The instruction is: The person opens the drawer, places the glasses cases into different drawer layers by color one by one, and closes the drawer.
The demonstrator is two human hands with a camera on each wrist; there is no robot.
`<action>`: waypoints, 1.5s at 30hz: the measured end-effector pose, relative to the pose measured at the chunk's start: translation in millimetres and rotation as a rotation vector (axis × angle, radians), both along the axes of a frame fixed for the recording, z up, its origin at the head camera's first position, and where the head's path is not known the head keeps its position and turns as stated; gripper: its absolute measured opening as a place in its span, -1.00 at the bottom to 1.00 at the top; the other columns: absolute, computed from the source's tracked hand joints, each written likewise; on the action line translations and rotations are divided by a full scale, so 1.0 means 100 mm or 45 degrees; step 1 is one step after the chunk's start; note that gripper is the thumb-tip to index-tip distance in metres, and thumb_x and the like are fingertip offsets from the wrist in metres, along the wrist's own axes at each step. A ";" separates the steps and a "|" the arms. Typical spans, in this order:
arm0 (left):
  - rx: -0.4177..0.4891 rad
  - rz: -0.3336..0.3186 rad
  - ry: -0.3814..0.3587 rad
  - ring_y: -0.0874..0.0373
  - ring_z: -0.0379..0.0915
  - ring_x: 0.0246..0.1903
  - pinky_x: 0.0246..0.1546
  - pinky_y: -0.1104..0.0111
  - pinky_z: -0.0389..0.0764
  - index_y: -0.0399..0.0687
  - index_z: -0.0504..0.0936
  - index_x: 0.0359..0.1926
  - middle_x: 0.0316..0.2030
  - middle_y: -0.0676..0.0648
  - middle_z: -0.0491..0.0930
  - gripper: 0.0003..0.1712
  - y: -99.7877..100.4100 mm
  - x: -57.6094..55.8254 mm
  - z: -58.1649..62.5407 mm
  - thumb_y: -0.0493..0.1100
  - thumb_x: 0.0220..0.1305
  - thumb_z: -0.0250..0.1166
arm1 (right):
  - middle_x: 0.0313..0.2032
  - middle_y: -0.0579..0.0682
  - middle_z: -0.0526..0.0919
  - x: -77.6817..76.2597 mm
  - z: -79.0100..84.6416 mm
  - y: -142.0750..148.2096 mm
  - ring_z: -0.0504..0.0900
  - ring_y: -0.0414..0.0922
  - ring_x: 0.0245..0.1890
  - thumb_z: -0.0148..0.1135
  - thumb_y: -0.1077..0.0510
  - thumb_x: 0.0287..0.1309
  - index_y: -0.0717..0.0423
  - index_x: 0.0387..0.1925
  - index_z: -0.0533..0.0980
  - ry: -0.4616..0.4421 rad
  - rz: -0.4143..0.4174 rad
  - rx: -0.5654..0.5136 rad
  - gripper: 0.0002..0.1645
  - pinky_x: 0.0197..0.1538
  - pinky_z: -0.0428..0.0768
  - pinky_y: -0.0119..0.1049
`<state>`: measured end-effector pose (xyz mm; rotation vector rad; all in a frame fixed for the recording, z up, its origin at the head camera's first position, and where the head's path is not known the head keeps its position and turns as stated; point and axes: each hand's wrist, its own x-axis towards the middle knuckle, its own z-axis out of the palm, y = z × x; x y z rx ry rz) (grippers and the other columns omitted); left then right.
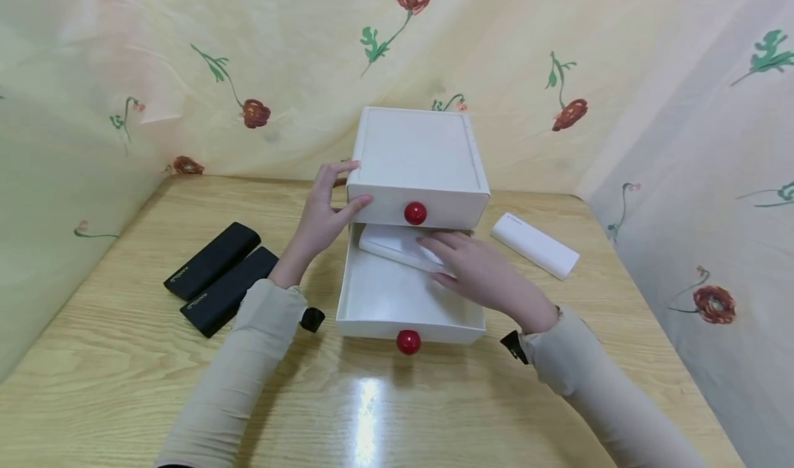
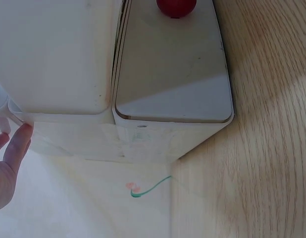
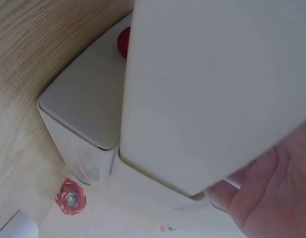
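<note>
A white drawer cabinet (image 1: 415, 147) with red knobs stands on the table. Its top drawer is in, and a lower drawer (image 1: 391, 302) is pulled out toward me. My left hand (image 1: 322, 213) steadies the cabinet's left front corner, thumb on the front face and fingers at the side. Inside the pulled-out drawer, my right hand (image 1: 477, 268) holds a white power bank (image 1: 397, 244), fingers over its top and thumb at its front edge. The power bank lies slanted near the drawer's back, partly covered by the hand. Below, a closed bottom drawer (image 2: 178, 69) shows in the left wrist view.
Two black oblong power banks (image 1: 214, 261) lie side by side on the left, partly behind the left forearm. Another white power bank (image 1: 535, 245) lies right of the cabinet. Flower-printed cloth (image 1: 298, 61) hangs behind and beside the wooden table (image 1: 310, 406).
</note>
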<state>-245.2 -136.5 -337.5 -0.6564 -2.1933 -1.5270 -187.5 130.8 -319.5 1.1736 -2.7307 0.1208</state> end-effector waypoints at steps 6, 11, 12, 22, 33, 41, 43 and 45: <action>-0.001 0.004 0.040 -0.04 0.28 0.24 0.13 0.07 0.54 -0.15 0.35 0.25 0.18 -0.23 0.33 -0.43 0.02 0.00 0.00 -0.26 0.24 0.32 | 0.17 0.15 0.56 0.11 0.05 0.10 0.56 0.09 0.15 0.41 0.05 0.10 0.17 0.28 0.40 0.029 -0.014 -0.040 -0.27 0.13 0.59 0.00; 0.010 0.003 0.058 -0.04 0.26 0.25 0.24 0.07 0.42 -0.16 0.35 0.25 0.17 -0.24 0.34 -0.42 0.02 -0.01 0.00 -0.27 0.24 0.33 | 0.18 0.13 0.56 0.19 0.10 0.20 0.56 0.09 0.16 0.41 0.06 0.10 0.13 0.29 0.39 -0.027 -0.049 -0.086 -0.27 0.11 0.60 0.01; 0.014 0.003 0.058 -0.03 0.26 0.25 0.25 0.08 0.41 -0.16 0.35 0.25 0.17 -0.24 0.34 -0.42 0.02 0.00 0.00 -0.27 0.23 0.33 | 0.18 0.13 0.56 0.20 0.11 0.22 0.57 0.09 0.16 0.39 0.05 0.11 0.13 0.30 0.39 -0.041 -0.060 -0.094 -0.27 0.11 0.60 0.02; 0.030 -0.003 0.066 -0.02 0.26 0.25 0.25 0.08 0.40 -0.16 0.35 0.25 0.17 -0.23 0.35 -0.42 0.03 -0.01 -0.02 -0.27 0.23 0.33 | 0.26 0.14 0.46 0.25 0.07 0.44 0.46 0.10 0.24 0.35 0.05 0.16 0.09 0.33 0.34 -0.038 -0.102 -0.224 -0.27 0.20 0.52 0.07; 0.041 0.004 0.071 -0.04 0.26 0.27 0.26 0.08 0.40 -0.19 0.34 0.25 0.19 -0.25 0.34 -0.42 0.03 -0.01 -0.02 -0.28 0.24 0.32 | 0.17 0.18 0.53 0.16 -0.05 0.78 0.51 0.16 0.16 0.36 0.14 0.12 0.10 0.31 0.35 0.058 -0.192 -0.293 -0.28 0.02 0.58 0.13; 0.037 0.004 0.065 -0.03 0.25 0.26 0.25 0.07 0.40 -0.18 0.34 0.25 0.18 -0.24 0.34 -0.42 0.03 -0.01 -0.02 -0.29 0.24 0.32 | 0.17 0.21 0.50 0.00 -0.19 1.05 0.47 0.22 0.16 0.37 0.19 0.09 0.15 0.29 0.35 0.126 -0.260 -0.262 -0.29 -0.04 0.58 0.18; 0.036 0.004 0.066 -0.03 0.26 0.26 0.25 0.08 0.40 -0.18 0.34 0.25 0.18 -0.24 0.34 -0.42 0.03 -0.01 -0.02 -0.28 0.24 0.32 | 0.17 0.22 0.50 -0.04 -0.23 1.11 0.47 0.24 0.15 0.36 0.18 0.10 0.15 0.30 0.33 0.115 -0.292 -0.239 -0.28 -0.02 0.56 0.22; 0.036 0.003 0.067 -0.03 0.26 0.26 0.25 0.08 0.40 -0.18 0.34 0.25 0.18 -0.24 0.35 -0.42 0.03 -0.01 -0.02 -0.28 0.24 0.32 | 0.18 0.24 0.49 -0.08 -0.26 1.17 0.45 0.25 0.16 0.34 0.17 0.13 0.16 0.31 0.31 0.082 -0.328 -0.215 -0.28 0.01 0.54 0.24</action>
